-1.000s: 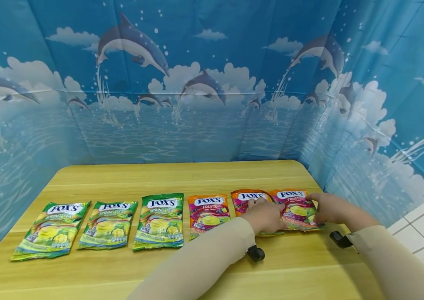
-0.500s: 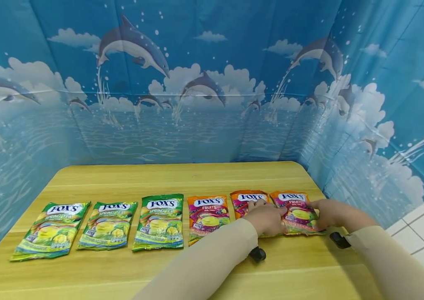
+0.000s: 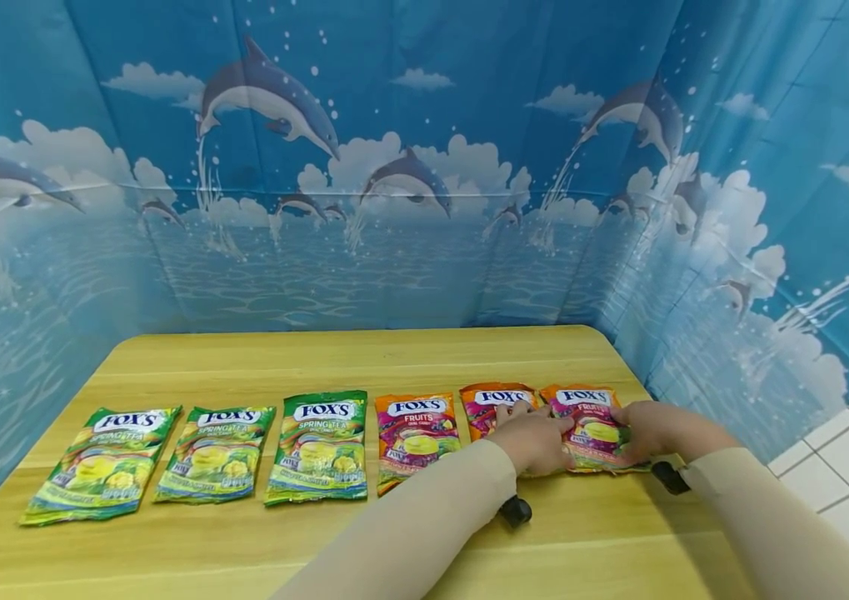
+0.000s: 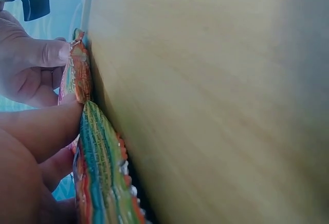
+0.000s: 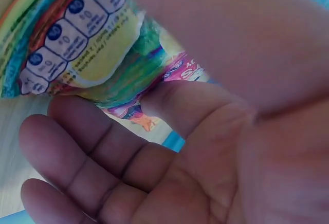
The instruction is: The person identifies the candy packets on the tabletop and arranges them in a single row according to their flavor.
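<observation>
In the head view, my left hand (image 3: 532, 440) lies over the middle bag of Fox's Fruits oval candy (image 3: 499, 397), covering much of its lower half. Its thumb reaches the lower left edge of the rightmost Fruits candy bag (image 3: 585, 429). My right hand (image 3: 652, 433) holds that rightmost bag at its right edge, thumb near the bottom corner. In the left wrist view, the left thumb (image 4: 56, 129) meets the seam where the two bags join. The right wrist view shows the right thumb (image 5: 175, 106) and forefinger at the bag's edge, the other fingers extended.
Another Fruits candy bag (image 3: 418, 433) lies left of the left hand, partly under the sleeve. Three green Spring Tea candy bags (image 3: 319, 450) continue the row leftward. The wooden table (image 3: 364, 358) ends at a dolphin-print curtain (image 3: 394, 275) behind and at the sides.
The rightmost Fruits bag has shifted slightly toward me, and its top now sits beside the middle bag rather than overlapping it. The right hand has moved nearer with it; the left stays mostly in place.
</observation>
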The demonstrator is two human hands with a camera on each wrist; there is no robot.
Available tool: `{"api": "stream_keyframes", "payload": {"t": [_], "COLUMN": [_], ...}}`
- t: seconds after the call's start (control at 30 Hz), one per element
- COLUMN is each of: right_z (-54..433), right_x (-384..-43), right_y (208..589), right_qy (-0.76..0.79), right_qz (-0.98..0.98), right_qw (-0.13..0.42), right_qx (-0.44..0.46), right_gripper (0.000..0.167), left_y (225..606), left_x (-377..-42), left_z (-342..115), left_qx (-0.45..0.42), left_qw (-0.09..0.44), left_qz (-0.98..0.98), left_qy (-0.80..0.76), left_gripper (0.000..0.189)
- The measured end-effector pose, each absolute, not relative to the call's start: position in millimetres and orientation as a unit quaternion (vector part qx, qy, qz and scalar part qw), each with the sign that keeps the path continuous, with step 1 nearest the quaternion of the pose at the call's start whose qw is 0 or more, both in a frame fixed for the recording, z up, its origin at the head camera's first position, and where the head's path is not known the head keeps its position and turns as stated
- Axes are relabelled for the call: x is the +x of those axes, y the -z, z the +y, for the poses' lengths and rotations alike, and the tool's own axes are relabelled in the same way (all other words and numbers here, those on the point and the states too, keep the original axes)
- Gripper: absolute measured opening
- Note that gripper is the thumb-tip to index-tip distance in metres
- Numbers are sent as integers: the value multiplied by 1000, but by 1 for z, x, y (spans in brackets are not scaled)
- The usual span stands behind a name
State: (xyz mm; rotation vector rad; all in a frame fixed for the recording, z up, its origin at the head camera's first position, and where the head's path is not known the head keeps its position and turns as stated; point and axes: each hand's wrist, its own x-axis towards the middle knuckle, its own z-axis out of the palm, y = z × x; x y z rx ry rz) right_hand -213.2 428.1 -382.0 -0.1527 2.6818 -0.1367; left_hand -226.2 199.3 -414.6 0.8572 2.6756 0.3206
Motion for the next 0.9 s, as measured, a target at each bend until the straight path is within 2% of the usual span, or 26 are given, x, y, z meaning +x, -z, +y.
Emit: {"api": "stream_keyframes", "payload": {"t": [0.13,0.9], "right_z": [427,429], "right_x": [-215,-220], "right_y": [382,381], "right_qy": [48,66], "right_qz": [969,967], "right_qw": [239,246], "right_qx": [-45,-31], "right_gripper": [96,98], "left_y": [416,424], "left_x": [-226,-230], "left_z": [199,204], "left_qx": [299,296], "left_qw": [156,146], "left_qz": [934,938], "left_qy": [-117,-108], "left_gripper": [65,77]}}
